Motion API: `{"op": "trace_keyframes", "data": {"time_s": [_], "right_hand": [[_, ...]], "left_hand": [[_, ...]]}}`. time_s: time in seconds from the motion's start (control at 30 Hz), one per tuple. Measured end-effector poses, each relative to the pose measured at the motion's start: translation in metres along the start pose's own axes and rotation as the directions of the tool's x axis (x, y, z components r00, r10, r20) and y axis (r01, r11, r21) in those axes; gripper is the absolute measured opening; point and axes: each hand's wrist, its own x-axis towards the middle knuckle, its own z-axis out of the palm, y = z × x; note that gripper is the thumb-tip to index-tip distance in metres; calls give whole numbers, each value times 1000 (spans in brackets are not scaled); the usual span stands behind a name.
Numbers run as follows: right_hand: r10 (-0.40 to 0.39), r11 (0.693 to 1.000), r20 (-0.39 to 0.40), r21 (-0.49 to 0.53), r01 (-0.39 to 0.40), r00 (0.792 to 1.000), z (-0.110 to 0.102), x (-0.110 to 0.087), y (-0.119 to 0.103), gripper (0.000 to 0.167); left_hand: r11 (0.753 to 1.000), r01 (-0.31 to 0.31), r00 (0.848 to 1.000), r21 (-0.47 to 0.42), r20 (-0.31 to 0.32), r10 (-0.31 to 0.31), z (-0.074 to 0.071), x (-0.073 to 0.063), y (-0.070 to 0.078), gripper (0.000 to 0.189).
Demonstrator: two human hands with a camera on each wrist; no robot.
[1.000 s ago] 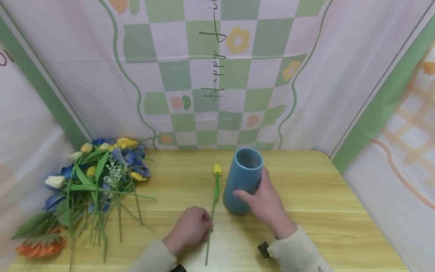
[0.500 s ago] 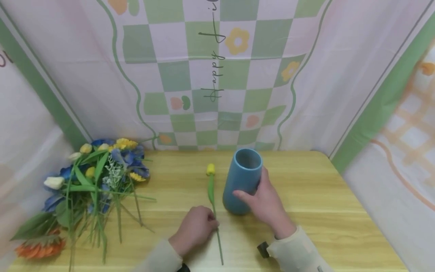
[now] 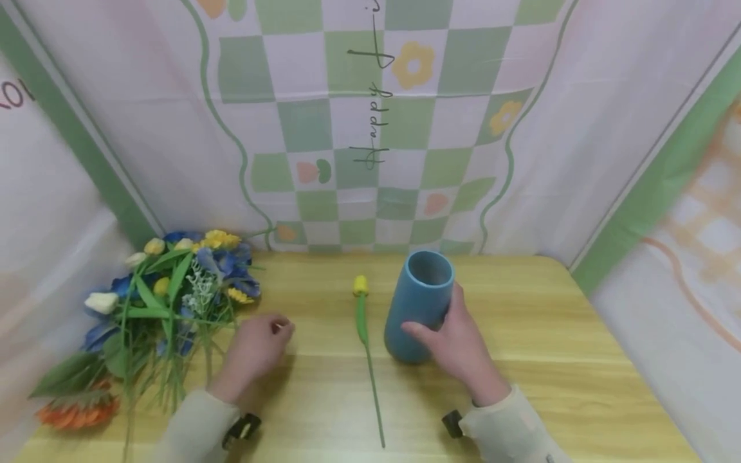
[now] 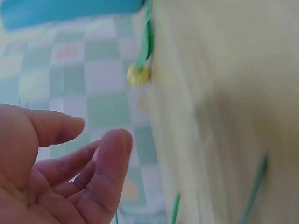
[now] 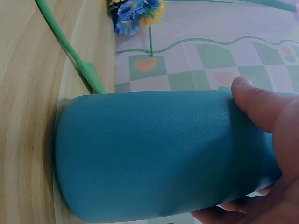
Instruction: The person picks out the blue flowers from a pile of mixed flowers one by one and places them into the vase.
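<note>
A blue vase stands upright on the wooden table, its mouth facing up. My right hand grips its side, thumb across the front and fingers behind; the right wrist view has the vase filling most of the picture. To the vase's left lies a yellow tulip with a long green stem, touched by neither hand. Over the table beside the flower pile is my left hand, its fingers loosely bent. In the left wrist view the left hand has a gap between thumb and forefinger and holds nothing.
A heap of artificial flowers, with blue, yellow and white blooms, lies at the table's left. An orange flower sits at its near end. A green checked cloth hangs behind the wooden table.
My left hand turned the tulip's stem slightly, let go of it on the table and moved left to the flower pile. The right hand and the vase have stayed in place.
</note>
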Motion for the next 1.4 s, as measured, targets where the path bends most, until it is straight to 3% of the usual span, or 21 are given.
{"op": "trace_keyframes", "data": {"time_s": [0.13,0.23,0.37,0.6,0.73,0.87,0.97,1.1,1.3,1.4], "right_hand": [[10,1000,-8,5,-10,1000,-3,0,-1,111],[8,1000,-1,12,-8,1000,-4,0,-4,111],[5,1000,5,10,-5,1000,-4,0,-6,110],[7,1000,5,14,-7,1000,0,2,-4,111],[10,1000,4,9,-10,1000,0,1,-3,112],[13,1000,4,19,-13,1000,1,1,-3,112],[14,1000,7,20,-14,1000,1,0,-3,113],[17,1000,8,13,-17,1000,1,0,-2,114],[14,1000,5,16,-15,1000,1,0,0,114],[17,1000,3,14,-17,1000,1,0,0,113]], "left_hand": [[999,53,998,4,-39,-53,-30,5,-16,39],[992,113,994,57,3,-113,-49,6,-29,59],[974,187,975,126,97,-200,-64,9,-45,76],[959,180,979,221,57,-197,-77,12,-59,44],[954,186,982,233,-30,-184,-83,8,-67,36],[916,259,963,305,-147,-224,-96,3,-77,34],[891,298,954,343,-122,-273,-106,0,-87,33],[902,260,963,343,-25,-268,-110,-2,-101,28],[937,188,982,294,-36,-186,-113,-7,-114,29],[953,194,980,231,-5,-198,-118,-8,-114,36]]}}
